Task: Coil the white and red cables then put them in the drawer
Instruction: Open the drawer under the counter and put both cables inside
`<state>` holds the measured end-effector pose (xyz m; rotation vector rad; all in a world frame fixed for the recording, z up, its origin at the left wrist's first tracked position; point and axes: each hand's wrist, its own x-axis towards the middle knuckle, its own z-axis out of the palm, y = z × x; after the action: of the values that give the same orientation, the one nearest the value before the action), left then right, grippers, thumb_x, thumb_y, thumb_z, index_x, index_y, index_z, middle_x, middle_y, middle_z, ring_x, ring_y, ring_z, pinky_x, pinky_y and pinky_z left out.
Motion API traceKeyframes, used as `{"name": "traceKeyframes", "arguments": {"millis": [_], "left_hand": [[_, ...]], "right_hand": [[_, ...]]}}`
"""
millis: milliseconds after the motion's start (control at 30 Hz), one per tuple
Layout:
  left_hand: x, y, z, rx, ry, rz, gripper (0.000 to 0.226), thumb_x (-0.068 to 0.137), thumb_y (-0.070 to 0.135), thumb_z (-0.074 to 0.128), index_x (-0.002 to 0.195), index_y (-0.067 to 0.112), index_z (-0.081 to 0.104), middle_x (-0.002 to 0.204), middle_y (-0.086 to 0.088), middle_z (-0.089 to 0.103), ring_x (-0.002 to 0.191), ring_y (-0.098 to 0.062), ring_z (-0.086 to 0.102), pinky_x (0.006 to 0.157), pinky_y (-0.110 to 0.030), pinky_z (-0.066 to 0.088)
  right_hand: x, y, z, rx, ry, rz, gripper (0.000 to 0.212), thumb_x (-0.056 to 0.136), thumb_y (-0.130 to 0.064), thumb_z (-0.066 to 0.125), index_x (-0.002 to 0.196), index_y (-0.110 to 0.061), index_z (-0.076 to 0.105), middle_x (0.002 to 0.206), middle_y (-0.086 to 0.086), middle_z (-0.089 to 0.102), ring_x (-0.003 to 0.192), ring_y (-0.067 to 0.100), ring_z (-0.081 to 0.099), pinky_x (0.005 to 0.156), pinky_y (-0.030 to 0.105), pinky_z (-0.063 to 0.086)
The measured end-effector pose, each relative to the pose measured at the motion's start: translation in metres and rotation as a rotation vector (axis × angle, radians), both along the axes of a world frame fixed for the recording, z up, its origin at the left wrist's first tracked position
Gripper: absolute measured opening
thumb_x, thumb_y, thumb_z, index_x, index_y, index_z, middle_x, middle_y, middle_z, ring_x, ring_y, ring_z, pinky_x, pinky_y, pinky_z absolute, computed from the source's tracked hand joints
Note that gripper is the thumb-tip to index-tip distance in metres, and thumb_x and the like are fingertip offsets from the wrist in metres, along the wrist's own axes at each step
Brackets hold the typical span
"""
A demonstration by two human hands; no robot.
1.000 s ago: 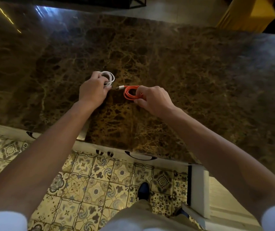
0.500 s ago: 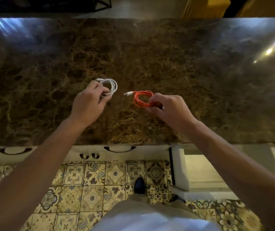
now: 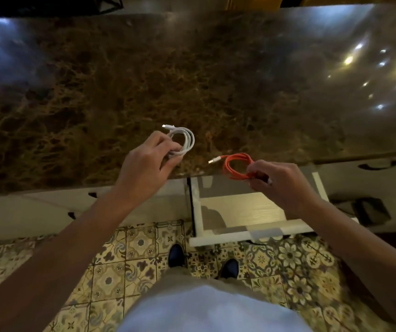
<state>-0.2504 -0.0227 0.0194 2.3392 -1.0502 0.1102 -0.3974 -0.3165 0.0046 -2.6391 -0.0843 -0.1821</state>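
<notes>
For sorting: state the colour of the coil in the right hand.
Orange-red coil, with a pale plug, seen in the head view.

1. This looks like a home or hotel interior, though which of the two cannot be told.
2. A polished brown marble bench (image 3: 216,80) reflects ceiling lights.
3. White drawer fronts (image 3: 48,212) with dark handles sit below it, one drawer (image 3: 240,232) pulled open.
4. The floor (image 3: 120,271) has ornate patterned tiles.
</notes>
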Motion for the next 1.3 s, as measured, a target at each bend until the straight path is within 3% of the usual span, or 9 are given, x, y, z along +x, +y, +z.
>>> {"name": "traceKeyframes", "arguments": {"millis": [300,467,600,700,900,967,1067,1167,1300], "left_hand": [[-0.101,-0.056,-0.027,-0.014,0.052,-0.060,0.030,0.097,0.035,0.066,0.110,0.010,0.076,0.105,-0.002,0.068,0.068,-0.014,0.063,0.056,-0.032,0.057],[-0.117,-0.084,-0.046,0.063,0.108,-0.175,0.021,0.092,0.022,0.079,0.107,0.008,0.078,0.103,-0.006,0.070,0.071,-0.013,0.064,0.061,-0.033,0.059],[-0.110,-0.106,-0.059,0.236,0.208,-0.293,0.030,0.095,0.036,0.064,0.111,0.014,0.076,0.108,-0.001,0.065,0.073,-0.013,0.062,0.064,-0.038,0.060],[-0.097,-0.122,-0.070,0.385,0.240,-0.283,0.028,0.100,0.036,0.063,0.121,0.019,0.072,0.119,0.002,0.062,0.085,-0.013,0.064,0.074,-0.034,0.059],[-0.081,-0.159,-0.107,0.655,0.358,-0.168,0.036,0.107,0.029,0.054,0.142,0.022,0.060,0.156,-0.002,0.047,0.132,-0.029,0.056,0.106,-0.039,0.046],[-0.074,-0.167,-0.120,0.706,0.308,-0.109,0.040,0.108,0.029,0.053,0.148,0.025,0.054,0.158,-0.003,0.048,0.138,-0.031,0.051,0.106,-0.035,0.043],[-0.060,-0.173,-0.137,0.709,0.355,-0.048,0.034,0.108,0.029,0.050,0.140,0.024,0.061,0.140,-0.007,0.064,0.123,-0.032,0.062,0.094,-0.035,0.050],[-0.053,-0.176,-0.149,0.752,0.462,-0.060,0.034,0.110,0.030,0.042,0.129,0.013,0.064,0.129,-0.012,0.067,0.119,-0.035,0.062,0.088,-0.034,0.043],[-0.056,-0.178,-0.163,0.690,0.445,0.068,0.026,0.104,0.033,0.060,0.129,0.026,0.064,0.136,-0.005,0.063,0.127,-0.031,0.058,0.098,-0.037,0.047]], "right_hand": [[-0.061,-0.075,-0.014,0.020,0.073,0.172,0.031,0.091,-0.034,0.065,0.109,-0.012,0.076,0.097,0.001,0.080,0.074,0.012,0.074,0.068,0.032,0.064],[-0.064,-0.102,-0.032,-0.032,0.121,0.220,0.022,0.091,-0.029,0.072,0.106,-0.013,0.076,0.097,0.001,0.081,0.074,0.013,0.076,0.068,0.031,0.063],[-0.054,-0.111,-0.049,-0.084,0.189,0.238,0.018,0.092,-0.026,0.076,0.107,-0.015,0.075,0.095,0.002,0.080,0.074,0.014,0.074,0.067,0.028,0.059],[-0.047,-0.113,-0.066,-0.142,0.278,0.245,0.022,0.095,-0.028,0.074,0.113,-0.015,0.074,0.097,0.002,0.080,0.079,0.018,0.075,0.072,0.029,0.059],[-0.019,-0.106,-0.090,-0.249,0.432,0.157,0.027,0.102,-0.036,0.062,0.125,-0.024,0.069,0.107,0.003,0.079,0.089,0.021,0.075,0.074,0.032,0.057],[-0.009,-0.102,-0.098,-0.329,0.418,0.108,0.032,0.103,-0.041,0.057,0.131,-0.027,0.065,0.106,0.006,0.079,0.091,0.029,0.075,0.068,0.031,0.047],[0.002,-0.097,-0.114,-0.329,0.416,0.121,0.035,0.102,-0.043,0.057,0.132,-0.026,0.065,0.106,0.010,0.079,0.092,0.034,0.074,0.067,0.034,0.048],[0.006,-0.096,-0.125,-0.274,0.373,0.111,0.026,0.095,-0.036,0.069,0.117,-0.022,0.075,0.094,0.012,0.080,0.079,0.038,0.074,0.063,0.034,0.051],[0.006,-0.103,-0.135,-0.253,0.270,0.084,0.023,0.073,-0.019,0.091,0.093,-0.017,0.080,0.068,0.011,0.075,0.051,0.035,0.069,0.044,0.030,0.049]]}}
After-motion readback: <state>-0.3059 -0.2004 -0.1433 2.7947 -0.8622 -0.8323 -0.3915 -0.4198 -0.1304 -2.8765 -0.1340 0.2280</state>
